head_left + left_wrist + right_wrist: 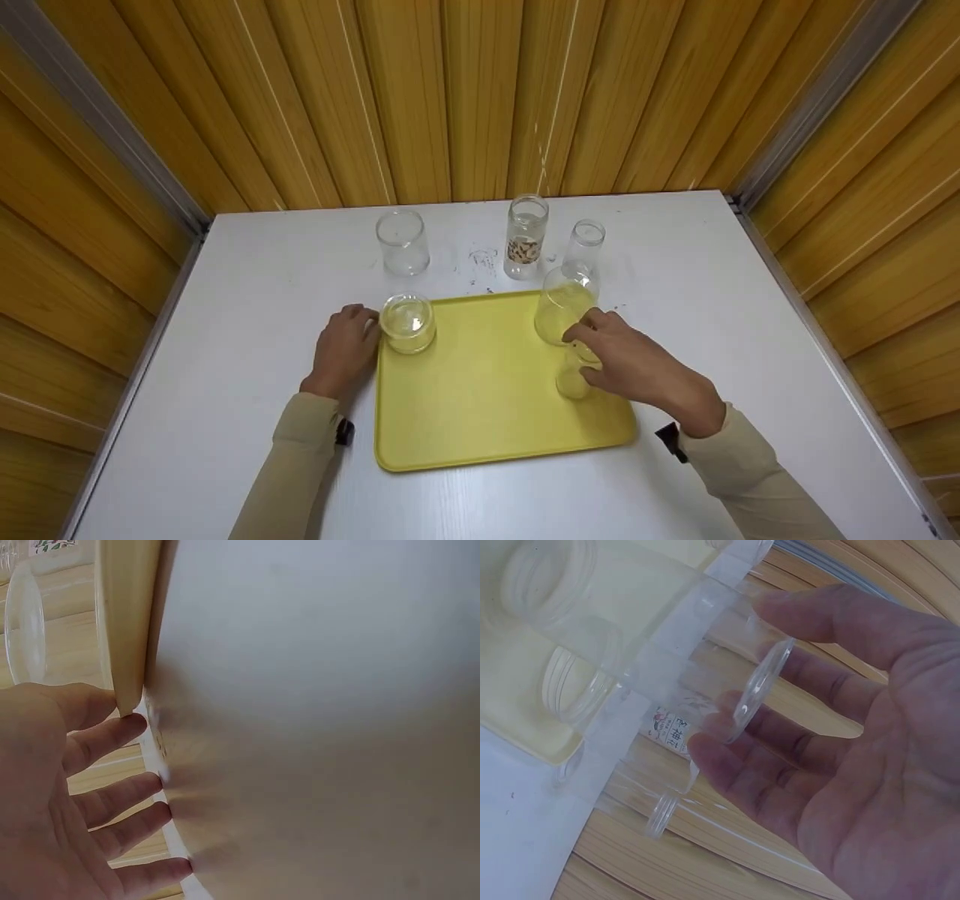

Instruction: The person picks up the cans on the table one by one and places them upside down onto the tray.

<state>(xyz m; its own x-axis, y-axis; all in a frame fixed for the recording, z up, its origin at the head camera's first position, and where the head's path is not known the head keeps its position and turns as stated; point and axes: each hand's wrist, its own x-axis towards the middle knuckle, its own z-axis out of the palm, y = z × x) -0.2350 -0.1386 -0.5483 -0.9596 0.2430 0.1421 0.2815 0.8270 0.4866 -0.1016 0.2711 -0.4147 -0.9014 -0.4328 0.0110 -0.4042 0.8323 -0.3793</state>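
Observation:
My left hand [344,351] is at the left side of the yellow tray [480,390], fingers fairly straight. Its thumb touches the tray rim, and the other fingertips rest at the white surface in the left wrist view. Beside its knuckles, on the tray's far left corner, stands a squat clear glass [409,324]. Over the tray's right part, my right hand [630,360] grips a small clear glass [573,384] near its top, thumb on one side and fingers on the other. Just behind it stands a wider clear glass [553,311], partly hidden by the hand.
Beyond the tray, a clear jar-like glass [406,251] stands at the left on the white table [247,300]. Farther right are a tall glass with a patterned band [525,238] and a narrow clear glass [586,241]. Yellow slatted walls [480,97] enclose the table.

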